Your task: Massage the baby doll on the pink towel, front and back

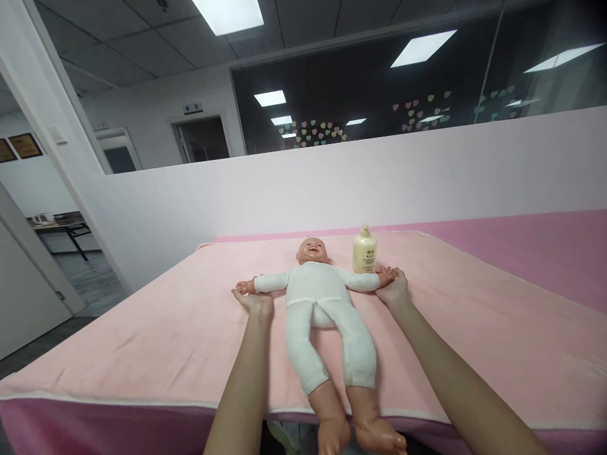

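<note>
A left hand [257, 303] and right hand [394, 291] grasp a baby doll [317, 284] by its outstretched arms, a bottle [364, 255] standing just beyond the right grip.

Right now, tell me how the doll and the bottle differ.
The doll lies on its back; the bottle stands upright. The doll has a white body with bare hands and feet; the bottle is pale yellow. The doll is far larger than the bottle. Both rest on the pink blanket.
</note>
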The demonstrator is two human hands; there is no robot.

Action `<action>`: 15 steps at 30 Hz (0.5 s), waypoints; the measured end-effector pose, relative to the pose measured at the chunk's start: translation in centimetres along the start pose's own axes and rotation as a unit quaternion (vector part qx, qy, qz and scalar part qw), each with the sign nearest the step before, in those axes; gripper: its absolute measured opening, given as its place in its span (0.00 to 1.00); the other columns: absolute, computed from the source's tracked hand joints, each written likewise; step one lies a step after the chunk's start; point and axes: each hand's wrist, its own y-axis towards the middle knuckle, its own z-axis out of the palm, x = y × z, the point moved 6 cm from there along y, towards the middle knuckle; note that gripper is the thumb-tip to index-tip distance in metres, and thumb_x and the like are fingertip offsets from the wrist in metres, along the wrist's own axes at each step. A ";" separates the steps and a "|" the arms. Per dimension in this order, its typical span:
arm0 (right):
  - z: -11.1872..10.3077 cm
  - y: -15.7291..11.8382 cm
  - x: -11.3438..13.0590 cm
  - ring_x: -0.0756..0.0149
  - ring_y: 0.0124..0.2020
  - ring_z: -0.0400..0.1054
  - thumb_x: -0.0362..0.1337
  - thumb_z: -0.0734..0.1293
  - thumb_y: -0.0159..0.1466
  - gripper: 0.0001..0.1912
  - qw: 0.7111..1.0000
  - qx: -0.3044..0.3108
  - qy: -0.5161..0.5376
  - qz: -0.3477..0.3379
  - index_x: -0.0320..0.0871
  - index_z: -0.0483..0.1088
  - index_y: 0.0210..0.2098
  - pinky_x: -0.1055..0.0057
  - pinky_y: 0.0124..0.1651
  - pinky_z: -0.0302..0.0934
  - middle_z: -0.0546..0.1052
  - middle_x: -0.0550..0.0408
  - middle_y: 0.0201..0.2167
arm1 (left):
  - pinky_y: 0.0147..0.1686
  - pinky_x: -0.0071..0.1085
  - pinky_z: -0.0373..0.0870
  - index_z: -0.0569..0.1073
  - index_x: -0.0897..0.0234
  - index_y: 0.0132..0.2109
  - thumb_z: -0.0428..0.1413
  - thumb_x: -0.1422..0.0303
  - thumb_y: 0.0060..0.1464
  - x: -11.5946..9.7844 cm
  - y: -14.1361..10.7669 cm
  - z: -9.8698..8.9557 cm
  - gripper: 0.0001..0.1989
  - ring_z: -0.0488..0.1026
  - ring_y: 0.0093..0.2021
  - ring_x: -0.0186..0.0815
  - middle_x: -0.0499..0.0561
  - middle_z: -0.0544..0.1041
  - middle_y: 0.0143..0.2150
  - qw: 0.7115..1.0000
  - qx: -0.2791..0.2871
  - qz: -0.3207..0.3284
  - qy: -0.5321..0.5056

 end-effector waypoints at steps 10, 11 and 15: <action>0.1 -0.2 -0.3 0.73 0.18 0.61 0.35 0.53 0.59 0.09 0.998 -0.030 0.051 0.036 0.46 0.51 0.22 0.74 0.26 0.64 0.63 0.64 0.17 | 0.40 0.31 0.70 0.60 0.59 0.29 0.38 0.55 0.50 0.7 0.8 -0.6 0.14 0.74 0.38 0.34 0.49 0.73 0.31 0.999 -0.033 -0.027 -0.025; 0.1 -0.3 -0.3 0.73 0.18 0.61 0.34 0.53 0.59 0.09 0.997 -0.034 0.054 0.039 0.46 0.51 0.22 0.74 0.26 0.63 0.63 0.64 0.16 | 0.40 0.31 0.70 0.60 0.59 0.29 0.39 0.56 0.50 0.8 0.8 -0.7 0.13 0.74 0.37 0.34 0.49 0.73 0.31 0.998 -0.039 -0.031 -0.041; 0.2 -0.3 0.0 0.73 0.18 0.61 0.33 0.52 0.59 0.10 0.999 -0.017 0.034 0.009 0.46 0.51 0.21 0.74 0.25 0.63 0.64 0.63 0.16 | 0.39 0.31 0.69 0.59 0.59 0.30 0.40 0.57 0.51 1.2 1.0 -0.9 0.12 0.74 0.35 0.34 0.48 0.72 0.30 0.994 -0.055 -0.042 -0.082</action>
